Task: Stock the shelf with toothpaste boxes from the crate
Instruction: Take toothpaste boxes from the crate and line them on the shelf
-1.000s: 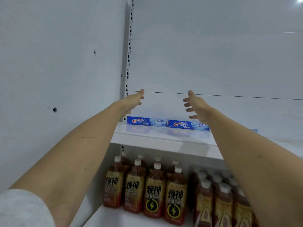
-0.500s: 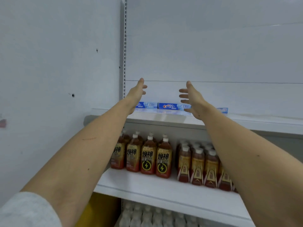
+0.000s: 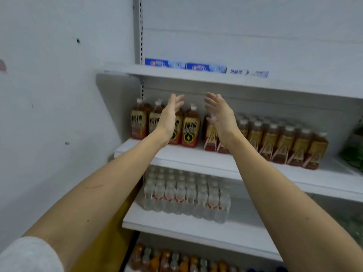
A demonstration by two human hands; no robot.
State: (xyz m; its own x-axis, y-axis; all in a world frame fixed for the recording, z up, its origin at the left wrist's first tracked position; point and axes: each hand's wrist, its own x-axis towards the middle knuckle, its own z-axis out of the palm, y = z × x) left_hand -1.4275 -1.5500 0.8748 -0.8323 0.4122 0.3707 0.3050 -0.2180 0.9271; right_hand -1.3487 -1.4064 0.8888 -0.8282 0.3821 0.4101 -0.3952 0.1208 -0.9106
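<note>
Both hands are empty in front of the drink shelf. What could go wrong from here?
1. The left hand and right hand hang open right in front of the brown drink bottles; a careless sweep down might topple one.
2. The toothpaste boxes sit at the top shelf back; the third box looks slightly angled, so the next box may not line up.

We see a white shelf rack (image 3: 216, 161) with flat white boards. To its left stands a pale wall (image 3: 49, 95) with small dark holes. A grey slotted metal post (image 3: 138, 30) runs up the rack's left edge. Behind the rack sits a plain white back panel (image 3: 255, 26).
</note>
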